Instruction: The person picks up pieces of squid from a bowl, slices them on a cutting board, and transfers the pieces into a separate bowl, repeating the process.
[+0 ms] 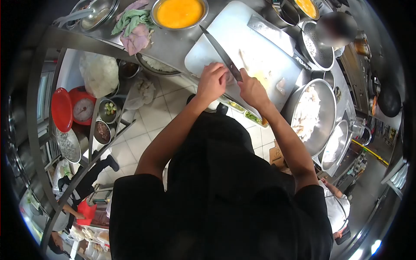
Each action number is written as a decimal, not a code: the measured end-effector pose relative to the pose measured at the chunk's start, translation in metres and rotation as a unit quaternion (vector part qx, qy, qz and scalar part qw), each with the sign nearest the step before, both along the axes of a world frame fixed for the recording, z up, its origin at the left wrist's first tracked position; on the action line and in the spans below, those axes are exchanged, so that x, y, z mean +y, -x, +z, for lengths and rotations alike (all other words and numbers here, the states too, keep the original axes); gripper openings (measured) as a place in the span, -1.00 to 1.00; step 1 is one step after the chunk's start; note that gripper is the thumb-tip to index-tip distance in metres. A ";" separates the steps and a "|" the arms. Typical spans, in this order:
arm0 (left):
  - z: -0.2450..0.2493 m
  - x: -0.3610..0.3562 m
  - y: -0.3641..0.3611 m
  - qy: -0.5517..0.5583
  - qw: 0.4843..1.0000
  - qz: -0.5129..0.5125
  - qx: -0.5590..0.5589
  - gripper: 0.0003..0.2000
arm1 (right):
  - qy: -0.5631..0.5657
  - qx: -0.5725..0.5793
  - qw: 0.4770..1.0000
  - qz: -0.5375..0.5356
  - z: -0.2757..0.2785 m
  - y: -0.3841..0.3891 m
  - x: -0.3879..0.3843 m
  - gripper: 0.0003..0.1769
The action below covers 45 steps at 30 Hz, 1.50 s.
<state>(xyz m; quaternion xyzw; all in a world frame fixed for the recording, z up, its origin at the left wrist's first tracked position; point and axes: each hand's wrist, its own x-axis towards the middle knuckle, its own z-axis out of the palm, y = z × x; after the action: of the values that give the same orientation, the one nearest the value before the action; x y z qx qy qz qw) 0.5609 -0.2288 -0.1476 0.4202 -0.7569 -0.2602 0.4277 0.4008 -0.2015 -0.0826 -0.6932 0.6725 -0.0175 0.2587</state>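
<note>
My right hand (255, 91) is wrapped round the handle of a long kitchen knife (221, 53), whose blade slants up and left over the white cutting board (208, 39). To the left of the blade, my left hand (212, 81) has its fingers curled down on a pale, pinkish piece of meat (228, 78) near the board's front edge; most of that piece is hidden. Further pale scraps (281, 86) lie on the board to the right. A broad cleaver (273, 35) rests across the board's upper right part.
A steel bowl of pale cut meat (308, 115) stands right of the board, near a colander (318, 45). Beyond the board is a bowl of orange liquid (180, 14); cloths (135, 32) lie left of it. Other people are at lower left (89, 180) and lower right (336, 203).
</note>
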 end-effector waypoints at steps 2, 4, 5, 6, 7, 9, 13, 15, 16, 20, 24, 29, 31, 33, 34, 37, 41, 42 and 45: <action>-0.001 -0.005 -0.007 -0.051 0.996 0.005 0.075 -0.80 | 0.047 0.002 0.999 -0.021 -0.005 0.018 0.007 -0.69; 0.002 -0.001 -0.017 -0.073 0.994 -0.007 0.080 -0.79 | 0.038 0.020 0.997 -0.065 0.015 0.020 0.015 -0.71; 0.005 0.003 -0.020 -0.097 0.991 -0.019 0.085 -0.78 | 0.037 0.020 0.997 -0.064 0.026 0.017 0.024 -0.71; 0.008 0.006 -0.022 -0.097 0.991 -0.019 0.085 -0.78 | 0.026 0.047 0.998 -0.045 0.034 0.015 0.032 -0.75; 0.011 0.008 -0.022 -0.061 0.996 -0.030 0.050 -0.77 | 0.015 0.074 0.997 -0.025 0.042 0.013 0.041 -0.79; 0.011 0.008 -0.020 -0.026 0.998 -0.046 0.017 -0.76 | -0.038 0.071 0.997 -0.020 0.062 -0.001 0.058 -0.79; 0.002 0.004 -0.013 0.004 0.998 -0.054 -0.019 -0.74 | -0.057 0.048 0.997 -0.028 0.038 -0.009 0.086 -0.70; 0.000 0.007 -0.013 0.009 0.998 -0.054 -0.027 -0.73 | -0.032 0.029 0.998 -0.038 0.009 -0.017 0.070 -0.70; 0.000 0.006 -0.014 0.014 0.997 -0.063 -0.035 -0.73 | -0.001 0.013 0.999 -0.043 -0.002 -0.021 0.055 -0.70; 0.014 0.007 -0.015 0.017 0.994 -0.093 -0.055 -0.73 | 0.025 -0.006 0.998 -0.052 0.000 -0.024 0.011 -0.72; 0.017 -0.006 -0.013 -0.032 0.988 -0.128 -0.086 -0.79 | 0.049 -0.036 0.994 -0.088 0.017 0.013 0.018 -0.67; 0.021 -0.043 0.009 -0.064 0.987 -0.136 -0.052 -0.86 | 0.061 -0.094 0.948 -0.298 0.061 0.058 0.060 -0.64; 0.028 -0.053 0.024 -0.049 0.983 -0.152 -0.093 -0.76 | 0.060 -0.070 0.944 -0.318 0.087 0.063 0.078 -0.65; 0.038 -0.057 0.043 -0.021 0.972 -0.165 -0.169 -0.52 | 0.073 -0.121 0.921 -0.362 0.115 0.058 0.094 -0.65; 0.043 -0.056 0.048 -0.016 0.969 -0.178 -0.168 -0.52 | 0.086 -0.172 0.899 -0.395 0.123 0.057 0.103 -0.66; 0.049 -0.058 0.054 -0.029 0.896 -0.260 -0.360 -0.29 | 0.091 -0.201 0.850 -0.479 0.128 0.061 0.130 -0.69; 0.053 -0.067 0.073 -0.027 0.858 -0.287 -0.425 -0.36 | 0.120 -0.240 0.822 -0.502 0.112 0.079 0.167 -0.70; 0.050 -0.066 0.076 -0.017 0.856 -0.295 -0.425 -0.43 | 0.104 -0.240 0.828 -0.495 0.116 0.081 0.173 -0.71; 0.050 -0.055 0.083 -0.020 0.853 -0.302 -0.425 -0.58 | 0.058 -0.241 0.830 -0.500 0.119 0.093 0.189 -0.72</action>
<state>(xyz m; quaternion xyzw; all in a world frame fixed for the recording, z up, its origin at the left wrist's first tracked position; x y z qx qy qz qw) 0.4778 -0.2839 -0.0972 0.2486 -0.9493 -0.1876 -0.0437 0.3078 -0.0124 0.0364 -0.2499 0.8412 -0.3496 0.3282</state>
